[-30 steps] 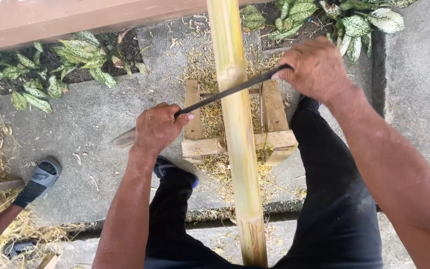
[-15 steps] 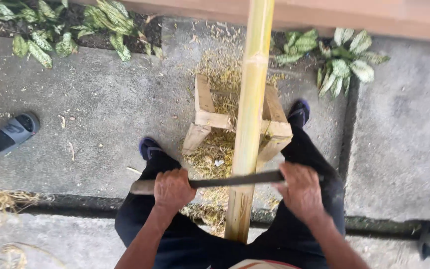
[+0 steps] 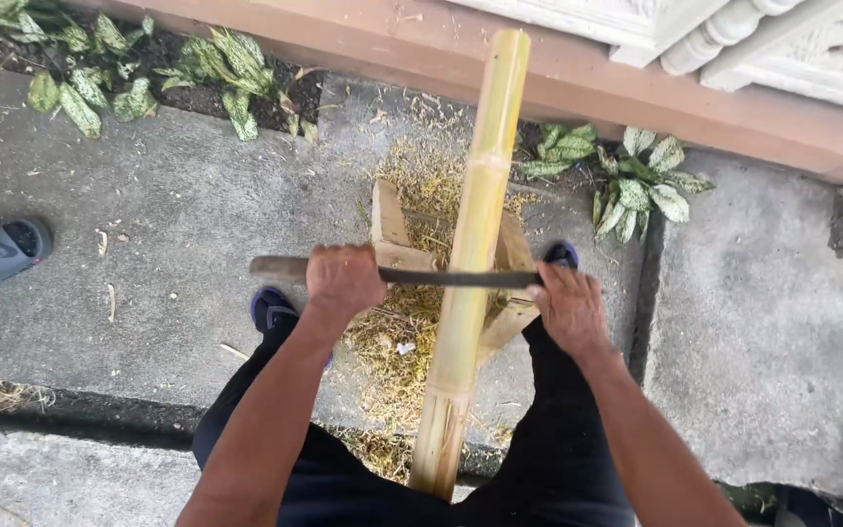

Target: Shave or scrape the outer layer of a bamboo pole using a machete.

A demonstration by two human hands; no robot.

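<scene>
- Left hand (image 3: 343,280) clenched on the blade's (image 3: 441,277) handle end; right hand (image 3: 566,304) grips its far end.
- Blade lies crosswise on the bamboo pole (image 3: 475,244) — pole rests on a wooden stand (image 3: 390,220), on concrete floor (image 3: 197,244).

Soft, even daylight; faint shadows only; no glare; sharp focus; slight wide-angle stretch at edges.

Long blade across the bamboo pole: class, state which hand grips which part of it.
The left hand grips the long blade by its handle end; the right hand grips the far end, with the bamboo pole between them.
</scene>
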